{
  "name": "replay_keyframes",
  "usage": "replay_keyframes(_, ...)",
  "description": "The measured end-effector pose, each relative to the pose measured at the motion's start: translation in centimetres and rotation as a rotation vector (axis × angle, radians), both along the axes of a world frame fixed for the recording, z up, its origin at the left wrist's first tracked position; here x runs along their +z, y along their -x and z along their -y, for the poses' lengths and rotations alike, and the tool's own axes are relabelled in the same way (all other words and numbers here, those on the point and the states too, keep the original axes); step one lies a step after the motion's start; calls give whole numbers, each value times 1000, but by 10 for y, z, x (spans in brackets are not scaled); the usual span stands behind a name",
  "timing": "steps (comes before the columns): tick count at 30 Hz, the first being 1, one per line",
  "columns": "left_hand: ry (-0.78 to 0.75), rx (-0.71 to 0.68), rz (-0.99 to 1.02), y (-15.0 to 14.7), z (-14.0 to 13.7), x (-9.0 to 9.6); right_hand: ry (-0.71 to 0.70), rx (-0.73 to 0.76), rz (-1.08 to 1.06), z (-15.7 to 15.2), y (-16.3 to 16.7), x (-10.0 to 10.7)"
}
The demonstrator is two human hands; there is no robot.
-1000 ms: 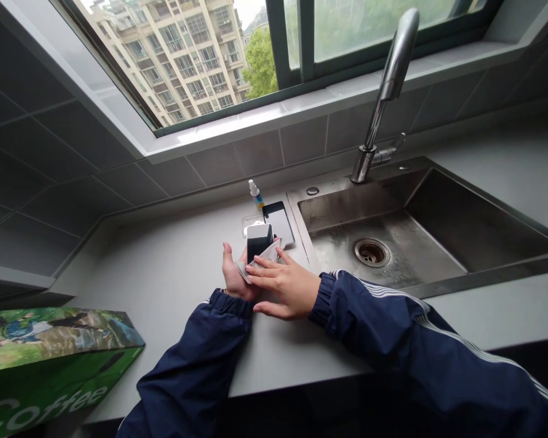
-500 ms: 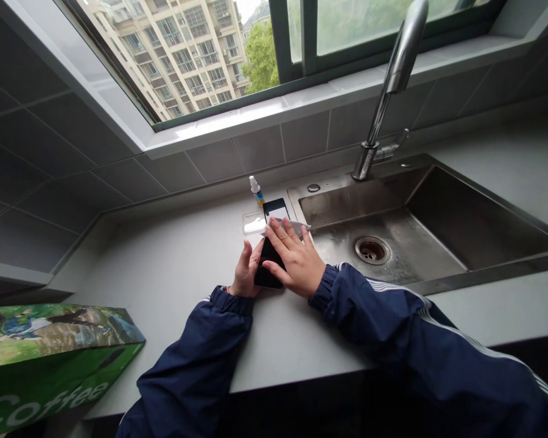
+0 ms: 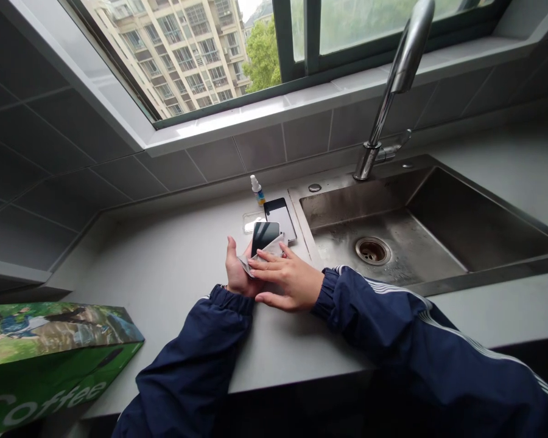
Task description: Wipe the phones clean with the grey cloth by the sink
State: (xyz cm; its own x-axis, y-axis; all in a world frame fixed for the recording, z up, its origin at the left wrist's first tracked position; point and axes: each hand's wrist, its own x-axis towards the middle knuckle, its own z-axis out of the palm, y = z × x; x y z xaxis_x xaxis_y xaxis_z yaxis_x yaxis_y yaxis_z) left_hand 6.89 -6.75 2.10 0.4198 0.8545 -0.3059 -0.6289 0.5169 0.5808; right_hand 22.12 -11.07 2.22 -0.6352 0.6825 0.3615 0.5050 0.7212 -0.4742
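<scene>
My left hand [image 3: 237, 272] cradles a smartphone [image 3: 265, 235] from beneath, thumb standing away from its edge. Over the phone's lower part lies a pale, thin wipe [image 3: 271, 248]. With fingers stretched flat, my right hand [image 3: 293, 281] presses the wipe against the screen. Just beyond the phone, a black-edged flat item with a white middle [image 3: 282, 215] rests on the counter; I cannot make out its kind. A clear phone case [image 3: 251, 219] lies to its left, partly hidden. Behind them stands a small white-capped spray bottle [image 3: 258, 192] with yellowish liquid.
To the right, a steel sink [image 3: 420, 277] with a chrome faucet [image 3: 386, 100] is set into the pale counter [image 3: 178, 261]. A green coffee bag or box [image 3: 59, 365] stands at the lower left. The window [image 3: 296, 79] and tiled wall are behind the counter.
My right hand has slid the wipe down toward the phone's near end, baring its upper screen. The phone looks more raised and tilted, and more of the black-edged item shows.
</scene>
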Motion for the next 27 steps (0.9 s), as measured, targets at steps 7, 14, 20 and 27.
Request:
replay_keyframes(7,-86,-31,0,-5,2,4,-51,-231,75,-2,1,-3)
replay_keyframes(14,-307,-180,-82,-10,10,-3,-97,-556,41,-8,-4,1)
replay_keyframes(20,-177,-103,-59,-9,6,1,-34,-417,104,-6,-2,-2)
replay_keyframes(27,-75,29,63,-2,1,1,29,-43,51,2,0,3)
